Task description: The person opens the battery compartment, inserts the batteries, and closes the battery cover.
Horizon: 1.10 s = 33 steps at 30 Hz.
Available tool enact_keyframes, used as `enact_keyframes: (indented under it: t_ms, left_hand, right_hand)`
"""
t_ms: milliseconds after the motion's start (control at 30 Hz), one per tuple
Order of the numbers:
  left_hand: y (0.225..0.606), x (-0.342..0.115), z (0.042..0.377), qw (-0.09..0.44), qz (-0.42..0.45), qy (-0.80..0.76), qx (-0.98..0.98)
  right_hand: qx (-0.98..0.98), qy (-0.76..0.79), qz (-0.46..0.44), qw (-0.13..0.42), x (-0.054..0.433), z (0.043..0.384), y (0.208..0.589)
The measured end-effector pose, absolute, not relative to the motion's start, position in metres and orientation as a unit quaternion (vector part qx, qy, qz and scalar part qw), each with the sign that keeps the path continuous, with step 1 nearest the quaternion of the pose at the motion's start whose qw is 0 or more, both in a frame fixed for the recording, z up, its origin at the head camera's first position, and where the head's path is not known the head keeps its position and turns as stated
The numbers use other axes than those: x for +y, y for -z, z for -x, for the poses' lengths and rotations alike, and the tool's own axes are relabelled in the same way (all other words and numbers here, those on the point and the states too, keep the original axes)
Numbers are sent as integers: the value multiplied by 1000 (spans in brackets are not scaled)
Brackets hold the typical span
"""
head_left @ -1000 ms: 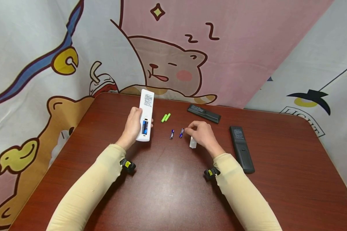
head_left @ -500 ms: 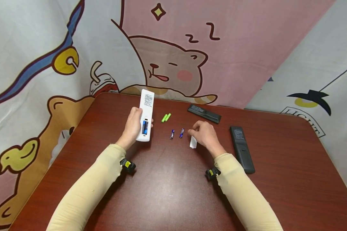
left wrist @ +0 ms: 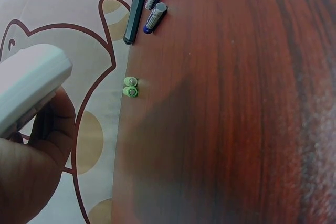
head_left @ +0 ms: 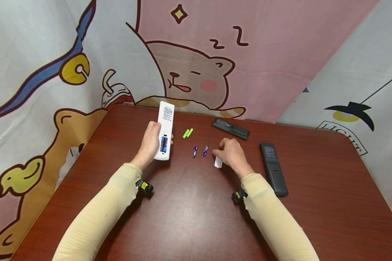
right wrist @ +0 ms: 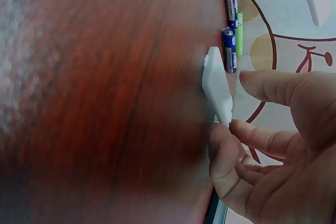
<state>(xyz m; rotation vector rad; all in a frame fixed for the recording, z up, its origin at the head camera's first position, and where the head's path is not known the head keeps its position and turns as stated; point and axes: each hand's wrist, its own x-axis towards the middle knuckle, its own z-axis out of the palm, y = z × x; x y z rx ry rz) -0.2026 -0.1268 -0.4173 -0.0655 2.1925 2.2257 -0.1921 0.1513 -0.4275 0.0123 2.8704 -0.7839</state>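
Observation:
A white remote control [head_left: 165, 119] is gripped in my left hand [head_left: 149, 142], its back turned up. Its battery bay is uncovered, and blue-and-black batteries [head_left: 164, 144] lie inside. At the centre right, my right hand [head_left: 230, 151] is at a small white battery cover [head_left: 218, 162] on the table. In the right wrist view, fingertips meet one end of the cover [right wrist: 216, 85], while the thumb stands apart from it. Two blue batteries [head_left: 205, 150] lie just left of that hand. The left wrist view shows only the end of the remote [left wrist: 37, 77] and part of the hand.
Two green batteries [head_left: 187, 133] lie side by side beyond the blue ones. One black remote [head_left: 230, 128] rests near the table's back edge, another black remote [head_left: 273, 169] right of my right forearm. A patterned curtain [head_left: 264, 65] hangs behind the brown table [head_left: 189, 217].
My right hand has shifted slightly right, away from the blue batteries, and its thumb has come down nearer the white cover. The left hand and white remote stay put.

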Motion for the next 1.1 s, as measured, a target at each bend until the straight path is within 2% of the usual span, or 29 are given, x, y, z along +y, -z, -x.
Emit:
enact_keyframes:
  t_ms: [1100]
  left_hand:
    - [420,-124,205,18,27,-711,702]
  right_hand:
    - [974,212,7,84,144,195,430]
